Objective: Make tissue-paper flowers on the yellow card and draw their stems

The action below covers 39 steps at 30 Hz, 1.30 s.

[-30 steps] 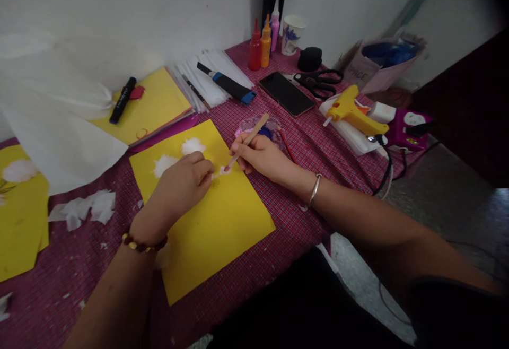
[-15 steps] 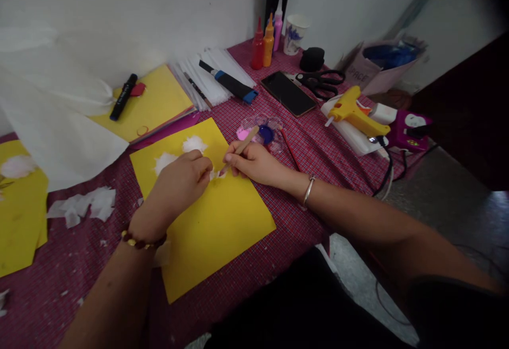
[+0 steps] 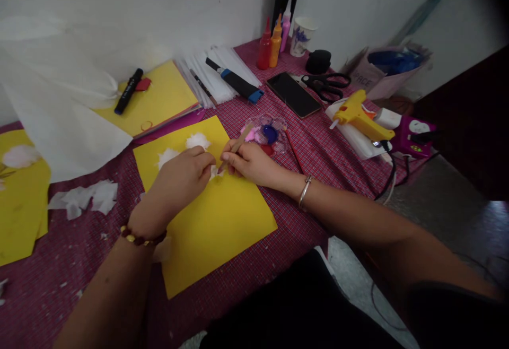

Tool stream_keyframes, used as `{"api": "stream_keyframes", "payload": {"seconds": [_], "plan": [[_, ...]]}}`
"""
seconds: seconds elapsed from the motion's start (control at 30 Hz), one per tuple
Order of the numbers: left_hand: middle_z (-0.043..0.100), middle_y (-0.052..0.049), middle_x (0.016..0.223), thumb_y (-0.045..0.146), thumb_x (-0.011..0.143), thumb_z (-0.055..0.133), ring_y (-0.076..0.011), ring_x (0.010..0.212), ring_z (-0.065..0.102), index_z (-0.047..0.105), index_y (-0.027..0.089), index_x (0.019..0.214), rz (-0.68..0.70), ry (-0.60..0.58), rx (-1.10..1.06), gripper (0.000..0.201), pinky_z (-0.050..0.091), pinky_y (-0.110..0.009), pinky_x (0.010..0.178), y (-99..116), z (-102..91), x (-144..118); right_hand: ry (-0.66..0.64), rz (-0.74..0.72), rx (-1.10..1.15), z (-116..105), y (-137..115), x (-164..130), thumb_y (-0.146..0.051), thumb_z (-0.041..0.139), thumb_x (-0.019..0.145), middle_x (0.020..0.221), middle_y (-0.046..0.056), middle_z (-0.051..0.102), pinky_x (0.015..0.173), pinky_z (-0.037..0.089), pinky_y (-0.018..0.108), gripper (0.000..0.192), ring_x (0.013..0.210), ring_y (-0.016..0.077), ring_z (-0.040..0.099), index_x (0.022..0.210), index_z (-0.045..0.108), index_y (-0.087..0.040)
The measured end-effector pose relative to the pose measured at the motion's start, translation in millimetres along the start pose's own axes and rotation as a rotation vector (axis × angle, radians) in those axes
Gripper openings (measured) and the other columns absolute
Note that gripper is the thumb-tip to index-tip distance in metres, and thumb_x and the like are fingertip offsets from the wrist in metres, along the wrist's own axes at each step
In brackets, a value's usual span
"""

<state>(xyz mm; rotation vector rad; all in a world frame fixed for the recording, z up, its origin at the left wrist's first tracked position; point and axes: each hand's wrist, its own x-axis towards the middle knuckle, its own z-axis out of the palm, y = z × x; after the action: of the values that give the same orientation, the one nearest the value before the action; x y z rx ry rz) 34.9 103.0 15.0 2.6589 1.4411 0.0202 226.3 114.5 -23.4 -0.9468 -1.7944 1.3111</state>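
A yellow sheet of paper [image 3: 218, 232] lies on the tablecloth below both hands. Two fluffy white tissue puffs [image 3: 198, 140] sit on its upper part, one partly behind my left hand. My left hand [image 3: 181, 179] is closed, its fingertips pinching a small white tissue piece [image 3: 214, 172] low over the sheet. Between thumb and fingers of my right hand [image 3: 250, 160] is a wooden craft stick [image 3: 243, 136], slanting down with its lower tip beside that tissue piece. Just behind the right hand is a clear paint palette [image 3: 280, 123] with pink and blue paint.
Torn white tissue [image 3: 85, 198] lies left of the sheet. Behind are a marker [image 3: 129, 92], a blue-black cutter [image 3: 240, 84], a phone [image 3: 293, 94], scissors [image 3: 330, 85] and paint bottles [image 3: 264, 49]. A yellow glue gun [image 3: 361, 118] and its cable are at the right.
The view has shifted slightly, moving the scene a little to the right. My hands keep their grips; the craft stick's lower tip has come closer to my left fingertips.
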Motion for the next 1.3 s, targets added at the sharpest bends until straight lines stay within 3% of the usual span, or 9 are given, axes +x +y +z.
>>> {"api": "stream_keyframes", "payload": {"seconds": [0.17,0.4,0.57,0.73,0.9,1.0,1.17,1.23,1.3], "plan": [[0.065,-0.009,0.098,0.02,0.088,0.04,-0.0213,0.083,0.062,0.064,0.015,0.108,-0.058,0.112,-0.042,0.032,0.045,-0.033,0.071,1.4,-15.4,-4.4,0.044,0.069,-0.022,3.0,0.3,7.1,-0.025,0.048,0.093,0.061,-0.003,0.056,0.048,0.035,0.02,0.019,0.051,0.0085,0.049,0.076,0.052,-0.018],[0.067,-0.006,0.099,0.026,0.089,0.045,-0.018,0.074,0.061,0.064,0.02,0.105,-0.091,0.11,-0.074,0.026,0.045,-0.031,0.068,-13.7,-31.1,-28.4,0.211,0.152,0.225,-6.3,-8.5,3.3,-0.024,0.045,0.097,0.053,-0.007,0.051,0.037,0.035,0.018,0.02,0.037,0.0061,0.045,0.078,0.049,-0.02],[0.066,-0.006,0.095,0.029,0.09,0.047,-0.02,0.077,0.062,0.063,0.023,0.098,-0.161,0.076,-0.055,0.019,0.046,-0.033,0.068,-26.1,-38.2,-83.3,0.18,0.119,0.281,-6.7,-15.2,-8.7,-0.03,0.05,0.096,0.052,-0.006,0.052,0.039,0.039,0.017,0.023,0.04,0.0057,0.046,0.075,0.05,-0.02],[0.065,-0.003,0.09,0.025,0.093,0.047,-0.0154,0.078,0.062,0.062,0.022,0.093,-0.263,0.023,-0.229,0.016,0.05,-0.028,0.069,-8.4,-26.0,-151.0,0.069,0.071,0.313,-0.8,-22.9,-23.7,-0.036,0.054,0.094,0.054,-0.004,0.055,0.04,0.038,0.019,0.026,0.042,0.0064,0.048,0.074,0.054,-0.02],[0.061,-0.011,0.123,0.012,0.087,0.049,-0.0245,0.111,0.059,0.058,0.02,0.12,-0.238,0.031,-0.101,0.035,0.05,-0.042,0.096,13.2,3.9,-191.3,0.026,0.08,0.307,4.3,-24.0,-29.8,-0.04,0.057,0.092,0.056,-0.002,0.056,0.042,0.039,0.022,0.027,0.044,0.0078,0.049,0.074,0.057,-0.02],[0.058,-0.013,0.129,0.01,0.088,0.05,-0.027,0.12,0.053,0.059,0.018,0.117,-0.222,0.11,-0.02,0.032,0.045,-0.046,0.103,17.9,14.4,-192.4,0.021,0.095,0.307,6.5,-22.8,-30.2,-0.042,0.057,0.092,0.056,-0.002,0.056,0.042,0.039,0.023,0.027,0.045,0.0079,0.05,0.075,0.057,-0.02],[0.067,-0.006,0.096,0.013,0.089,0.055,-0.0181,0.092,0.062,0.061,0.018,0.091,-0.297,0.365,-0.182,0.008,0.052,-0.035,0.084,18.0,8.1,-172.5,0.009,0.075,0.334,7.6,-23.7,-30.8,-0.045,0.058,0.09,0.056,-0.003,0.056,0.043,0.04,0.022,0.028,0.045,0.008,0.05,0.078,0.056,-0.02],[0.067,-0.003,0.09,0.013,0.088,0.055,-0.0157,0.086,0.063,0.06,0.019,0.088,-0.324,0.379,-0.279,0.008,0.053,-0.031,0.078,17.1,3.4,-167.9,-0.003,0.049,0.334,6.6,-25.3,-31.3,-0.047,0.057,0.09,0.056,-0.003,0.056,0.043,0.041,0.021,0.03,0.046,0.0079,0.05,0.079,0.056,-0.02],[0.067,-0.003,0.093,0.013,0.088,0.055,-0.0157,0.088,0.064,0.06,0.019,0.093,-0.276,0.308,-0.307,0.01,0.054,-0.03,0.077,16.1,1.8,-168.6,-0.003,0.035,0.32,5.0,-27.0,-31.9,-0.048,0.057,0.09,0.056,-0.004,0.056,0.043,0.04,0.021,0.03,0.046,0.0077,0.05,0.079,0.055,-0.02]]}}
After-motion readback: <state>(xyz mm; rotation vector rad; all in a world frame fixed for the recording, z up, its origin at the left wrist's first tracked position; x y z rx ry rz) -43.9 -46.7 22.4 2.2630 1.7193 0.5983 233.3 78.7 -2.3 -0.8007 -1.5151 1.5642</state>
